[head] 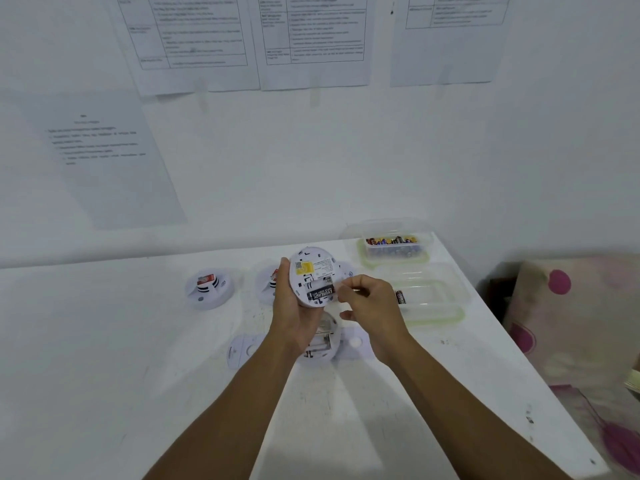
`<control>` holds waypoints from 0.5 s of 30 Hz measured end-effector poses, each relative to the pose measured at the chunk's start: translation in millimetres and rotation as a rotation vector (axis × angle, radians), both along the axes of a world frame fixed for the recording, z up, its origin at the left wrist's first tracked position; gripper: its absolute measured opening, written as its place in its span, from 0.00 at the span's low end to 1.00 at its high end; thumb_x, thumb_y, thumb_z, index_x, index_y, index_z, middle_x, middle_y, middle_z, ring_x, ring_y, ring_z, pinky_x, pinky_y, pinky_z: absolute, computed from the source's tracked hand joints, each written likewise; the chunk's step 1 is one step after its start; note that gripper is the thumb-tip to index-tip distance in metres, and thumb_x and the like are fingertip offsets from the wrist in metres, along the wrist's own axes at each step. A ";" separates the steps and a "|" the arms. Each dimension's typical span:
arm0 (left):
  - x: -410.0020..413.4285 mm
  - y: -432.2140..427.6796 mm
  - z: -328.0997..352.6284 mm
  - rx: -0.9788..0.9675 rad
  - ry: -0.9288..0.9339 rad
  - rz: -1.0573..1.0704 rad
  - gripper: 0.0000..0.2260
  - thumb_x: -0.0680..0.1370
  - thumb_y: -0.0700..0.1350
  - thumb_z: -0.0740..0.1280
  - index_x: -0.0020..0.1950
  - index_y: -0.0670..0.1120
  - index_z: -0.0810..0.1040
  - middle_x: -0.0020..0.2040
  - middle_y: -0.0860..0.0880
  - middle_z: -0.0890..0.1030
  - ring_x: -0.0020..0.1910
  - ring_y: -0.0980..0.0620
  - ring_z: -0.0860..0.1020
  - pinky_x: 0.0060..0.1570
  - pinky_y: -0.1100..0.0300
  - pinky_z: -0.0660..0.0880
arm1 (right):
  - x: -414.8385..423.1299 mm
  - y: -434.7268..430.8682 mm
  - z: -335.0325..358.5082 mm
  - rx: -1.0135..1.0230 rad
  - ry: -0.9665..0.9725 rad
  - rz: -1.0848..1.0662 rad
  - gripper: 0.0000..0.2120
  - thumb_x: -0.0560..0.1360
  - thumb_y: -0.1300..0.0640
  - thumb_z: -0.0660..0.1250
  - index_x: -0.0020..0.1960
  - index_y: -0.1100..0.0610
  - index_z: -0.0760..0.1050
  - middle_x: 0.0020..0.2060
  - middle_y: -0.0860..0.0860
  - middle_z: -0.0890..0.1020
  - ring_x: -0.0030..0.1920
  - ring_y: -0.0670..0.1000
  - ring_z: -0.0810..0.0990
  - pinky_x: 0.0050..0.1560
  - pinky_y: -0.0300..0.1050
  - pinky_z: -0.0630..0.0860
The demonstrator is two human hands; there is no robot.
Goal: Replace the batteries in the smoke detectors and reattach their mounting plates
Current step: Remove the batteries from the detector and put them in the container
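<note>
Above the middle of the white tabletop (104, 341), the left hand (294, 317) cups a smoke detector (313, 275) tilted back-side up, its fingers wrapped round the rim from nine o'clock. One black battery (320, 293) already sits in the open bay at the detector's six o'clock edge. The right hand (370, 303) comes in from three o'clock with thumb and forefinger pinched narrow at the bay's right end; whether they grip a second cell or only press the seated one I cannot tell.

Judging progress: this unit is mid-refit, with at least one cell in and no plate on it. Directly below the hands, at six o'clock, another open detector (322, 341) lies on the tabletop with its bay looking empty, and two loose mounting plates (242, 351) lie on either side of it, so reattaching is not yet done for these. Further off at ten o'clock a third detector (209, 287) stands face-up with a red item on top, a fourth (268, 284) is half hidden behind the left hand, and a fifth seems to peek out at two o'clock.

A clear box of batteries (393, 245) waits at one o'clock, and a shallow clear tray (433, 299) at three o'clock holds a single cell. Most of the work seems left.
</note>
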State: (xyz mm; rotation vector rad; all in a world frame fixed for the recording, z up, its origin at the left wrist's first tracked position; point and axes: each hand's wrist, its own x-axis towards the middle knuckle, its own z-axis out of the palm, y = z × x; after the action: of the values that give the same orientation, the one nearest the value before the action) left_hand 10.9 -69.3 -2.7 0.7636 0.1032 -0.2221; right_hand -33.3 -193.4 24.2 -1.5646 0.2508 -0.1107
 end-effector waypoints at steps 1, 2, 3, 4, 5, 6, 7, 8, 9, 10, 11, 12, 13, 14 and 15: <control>0.1 1.6 -0.5 0.001 -0.001 -0.006 0.23 0.82 0.60 0.54 0.61 0.45 0.79 0.62 0.38 0.80 0.64 0.39 0.76 0.67 0.45 0.69 | 0.3 1.7 0.0 -0.022 -0.028 -0.017 0.04 0.74 0.62 0.71 0.40 0.58 0.81 0.36 0.51 0.84 0.36 0.45 0.80 0.36 0.42 0.80; -0.3 2.5 -0.7 0.008 -0.002 -0.016 0.23 0.82 0.60 0.54 0.61 0.46 0.79 0.61 0.38 0.80 0.63 0.40 0.76 0.65 0.46 0.69 | 0.6 3.4 -0.1 -0.053 -0.062 -0.036 0.05 0.73 0.61 0.72 0.39 0.58 0.80 0.35 0.50 0.84 0.35 0.44 0.80 0.37 0.43 0.80; -0.7 2.6 -1.3 0.018 -0.004 -0.031 0.23 0.82 0.60 0.53 0.61 0.46 0.79 0.60 0.39 0.81 0.62 0.40 0.76 0.64 0.47 0.70 | 0.5 5.3 -0.4 -0.083 -0.094 -0.049 0.05 0.72 0.61 0.73 0.38 0.58 0.79 0.35 0.49 0.84 0.35 0.44 0.81 0.37 0.43 0.80; -0.6 2.1 -1.8 0.030 -0.005 -0.045 0.23 0.82 0.60 0.53 0.61 0.46 0.79 0.60 0.39 0.81 0.61 0.41 0.77 0.62 0.48 0.71 | 0.4 7.6 -0.3 -0.101 -0.119 -0.054 0.05 0.71 0.61 0.74 0.39 0.58 0.79 0.35 0.50 0.84 0.35 0.44 0.81 0.38 0.41 0.80; -0.5 1.5 -2.3 0.041 -0.006 -0.058 0.24 0.82 0.61 0.53 0.61 0.47 0.79 0.59 0.40 0.81 0.60 0.42 0.77 0.60 0.49 0.72 | 0.4 9.5 -0.8 -0.108 -0.135 -0.052 0.07 0.71 0.60 0.75 0.39 0.59 0.77 0.36 0.50 0.84 0.36 0.44 0.82 0.38 0.40 0.79; -0.5 0.5 -1.8 0.048 -0.007 -0.069 0.24 0.81 0.61 0.53 0.61 0.47 0.79 0.59 0.40 0.82 0.60 0.42 0.77 0.59 0.50 0.73 | 0.6 10.3 -1.2 -0.106 -0.148 -0.049 0.08 0.71 0.61 0.75 0.40 0.59 0.76 0.36 0.50 0.84 0.37 0.44 0.82 0.37 0.39 0.78; -0.1 -0.4 -1.0 0.049 -0.007 -0.076 0.24 0.81 0.61 0.53 0.61 0.46 0.79 0.59 0.40 0.82 0.59 0.42 0.78 0.58 0.50 0.74 | 1.5 8.6 -0.4 -0.103 -0.165 -0.043 0.08 0.70 0.62 0.75 0.39 0.58 0.76 0.36 0.51 0.84 0.36 0.44 0.82 0.37 0.37 0.77; 0.5 -1.2 0.4 0.042 -0.007 -0.081 0.25 0.81 0.61 0.53 0.62 0.45 0.79 0.59 0.39 0.82 0.58 0.43 0.78 0.58 0.51 0.74 | 3.4 4.4 1.8 -0.107 -0.187 -0.034 0.08 0.70 0.62 0.75 0.40 0.58 0.76 0.36 0.51 0.84 0.36 0.43 0.81 0.37 0.36 0.75; 0.9 -1.4 1.8 0.024 -0.003 -0.085 0.25 0.81 0.61 0.54 0.63 0.44 0.78 0.59 0.39 0.81 0.58 0.43 0.78 0.59 0.50 0.74 | 6.6 -3.5 4.6 -0.125 -0.213 -0.026 0.08 0.70 0.63 0.75 0.40 0.57 0.76 0.36 0.51 0.84 0.36 0.44 0.80 0.37 0.35 0.75; 1.7 -1.2 2.9 -0.005 0.006 -0.087 0.25 0.81 0.60 0.55 0.65 0.43 0.77 0.60 0.38 0.81 0.59 0.42 0.78 0.62 0.49 0.73 | 11.1 -15.0 7.8 -0.149 -0.234 -0.023 0.08 0.70 0.63 0.75 0.41 0.56 0.77 0.37 0.52 0.83 0.37 0.44 0.80 0.38 0.35 0.74; 2.8 -0.3 3.1 -0.035 0.018 -0.086 0.25 0.80 0.60 0.56 0.65 0.43 0.76 0.62 0.38 0.80 0.62 0.41 0.77 0.65 0.47 0.71 | 16.8 -30.2 11.0 -0.174 -0.240 -0.028 0.08 0.70 0.64 0.75 0.42 0.56 0.77 0.37 0.52 0.83 0.37 0.45 0.79 0.40 0.36 0.74; 4.4 0.4 2.8 -0.064 0.030 -0.085 0.26 0.80 0.61 0.57 0.66 0.43 0.76 0.64 0.38 0.78 0.64 0.40 0.75 0.68 0.45 0.69 | 23.0 -48.0 13.9 -0.206 -0.224 -0.038 0.08 0.70 0.64 0.75 0.43 0.55 0.78 0.37 0.52 0.83 0.37 0.46 0.79 0.41 0.38 0.74; 6.6 0.9 1.9 -0.087 0.039 -0.084 0.26 0.79 0.61 0.58 0.67 0.43 0.75 0.66 0.38 0.77 0.67 0.39 0.74 0.69 0.43 0.67 | 29.5 -66.9 16.5 -0.260 -0.186 -0.042 0.08 0.70 0.64 0.75 0.43 0.55 0.78 0.38 0.52 0.83 0.37 0.47 0.79 0.41 0.40 0.74; 8.3 0.7 1.1 -0.104 0.046 -0.086 0.27 0.79 0.62 0.58 0.68 0.43 0.75 0.66 0.38 0.76 0.68 0.38 0.73 0.70 0.42 0.66 | 36.5 -86.0 17.9 -0.348 -0.130 -0.038 0.07 0.70 0.63 0.75 0.43 0.55 0.79 0.38 0.52 0.83 0.38 0.48 0.79 0.41 0.41 0.74; 8.8 -0.3 0.4 -0.118 0.050 -0.090 0.28 0.78 0.62 0.58 0.68 0.43 0.74 0.66 0.37 0.76 0.67 0.38 0.73 0.69 0.42 0.66 | 43.7 -103.9 17.5 -0.469 -0.063 -0.022 0.06 0.70 0.62 0.75 0.44 0.55 0.80 0.38 0.52 0.84 0.38 0.49 0.80 0.41 0.41 0.74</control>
State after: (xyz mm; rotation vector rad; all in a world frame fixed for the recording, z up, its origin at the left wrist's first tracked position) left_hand 19.6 -69.7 -2.3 0.6458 0.1020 -0.3302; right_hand 10.4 -297.3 41.7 -2.0200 0.2002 -0.2490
